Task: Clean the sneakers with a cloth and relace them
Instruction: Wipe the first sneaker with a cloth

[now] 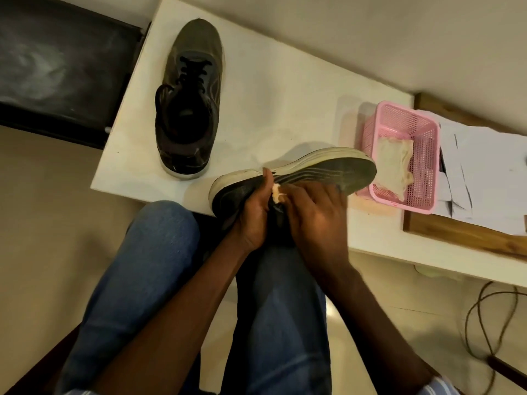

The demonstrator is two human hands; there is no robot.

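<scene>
A dark grey sneaker (319,173) with a white sole lies on its side at the table's near edge, toe pointing right. My left hand (253,212) grips it near the heel, thumb up on the sole. My right hand (313,212) presses a small pale cloth (277,193) against the shoe's side; only a corner of the cloth shows between my hands. The second sneaker (189,101), laced with black laces, stands upright on the white table (285,109) at the left, toe pointing away.
A pink mesh basket (405,129) holding another pale cloth (395,163) stands right of the held shoe. White papers (484,172) lie on a wooden board at the far right. My knees in blue jeans are below. Cables hang at lower right.
</scene>
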